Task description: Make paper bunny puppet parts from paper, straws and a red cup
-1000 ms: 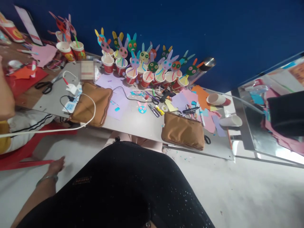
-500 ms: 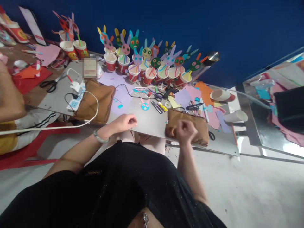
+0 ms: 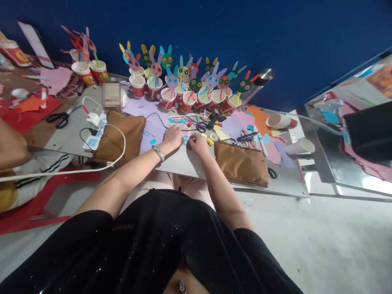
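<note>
The blue paper rabbit face [image 3: 185, 140] with pink ears lies on the grey table, partly covered from both sides by my hands. My left hand [image 3: 173, 137], bangle at the wrist, is at its left edge with fingers curled. At its right edge, my right hand [image 3: 198, 143] has its fingers bent together, beside the yellow glue tube [image 3: 208, 139]. What either hand's fingertips grip, if anything, is too small to make out. Behind them stand red and white paper cups [image 3: 189, 101] carrying paper rabbits on strips.
Brown pouches lie left [image 3: 121, 136] and right [image 3: 241, 163]. A power strip [image 3: 95, 136] with a white cable crosses the left side. Scissors [image 3: 63, 118], coloured paper [image 3: 260, 120] and white cups [image 3: 301, 146] surround. Another person's arm [image 3: 12, 143] is far left.
Both hands have moved forward and inward to the rabbit face; the right hand came across from above the right pouch. The view has shifted slightly.
</note>
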Tool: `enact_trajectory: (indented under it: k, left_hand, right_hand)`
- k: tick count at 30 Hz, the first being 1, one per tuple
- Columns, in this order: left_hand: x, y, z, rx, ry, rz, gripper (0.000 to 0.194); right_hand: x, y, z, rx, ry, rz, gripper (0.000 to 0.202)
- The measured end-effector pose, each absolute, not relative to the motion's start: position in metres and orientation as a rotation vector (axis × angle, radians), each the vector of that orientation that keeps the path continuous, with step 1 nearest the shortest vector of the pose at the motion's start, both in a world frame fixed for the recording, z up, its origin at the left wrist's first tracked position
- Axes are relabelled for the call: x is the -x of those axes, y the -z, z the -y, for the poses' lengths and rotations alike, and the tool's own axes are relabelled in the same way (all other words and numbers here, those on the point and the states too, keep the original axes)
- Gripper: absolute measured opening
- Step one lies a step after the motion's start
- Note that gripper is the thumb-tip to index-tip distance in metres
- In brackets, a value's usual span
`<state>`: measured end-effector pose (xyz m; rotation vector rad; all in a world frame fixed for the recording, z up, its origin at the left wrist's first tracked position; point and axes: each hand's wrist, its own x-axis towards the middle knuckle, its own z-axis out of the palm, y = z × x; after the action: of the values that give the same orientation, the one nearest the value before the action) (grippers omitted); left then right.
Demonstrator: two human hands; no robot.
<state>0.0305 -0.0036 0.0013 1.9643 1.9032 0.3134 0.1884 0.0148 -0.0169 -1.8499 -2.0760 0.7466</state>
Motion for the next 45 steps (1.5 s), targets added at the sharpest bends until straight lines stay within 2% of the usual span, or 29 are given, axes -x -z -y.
enact_trajectory:
  k: [10,21,31,35,45]
  left_hand:
    - [-0.024,0.009,0.020,-1.830,-0.505,-1.821,0.012]
    - [-0.026,0.004,0.032,-1.012,-1.023,-1.521,0.030]
    - [-0.022,-0.018,0.042,-0.463,-1.082,-1.286,0.035]
    - [-0.021,-0.014,0.041,-0.425,-1.081,-1.258,0.039]
    - [-0.019,-0.016,0.034,-0.383,-1.096,-1.217,0.034]
  right_hand:
    - [-0.186,0.016,0.004,1.914,-0.796,2.041,0.024]
    - [-0.175,0.000,0.015,2.140,-0.795,2.018,0.031]
    - [-0.178,0.004,0.023,2.090,-0.804,2.000,0.026]
    - [-0.180,0.009,0.026,2.039,-0.786,1.999,0.024]
    - [-0.186,0.015,0.025,1.965,-0.814,1.988,0.031]
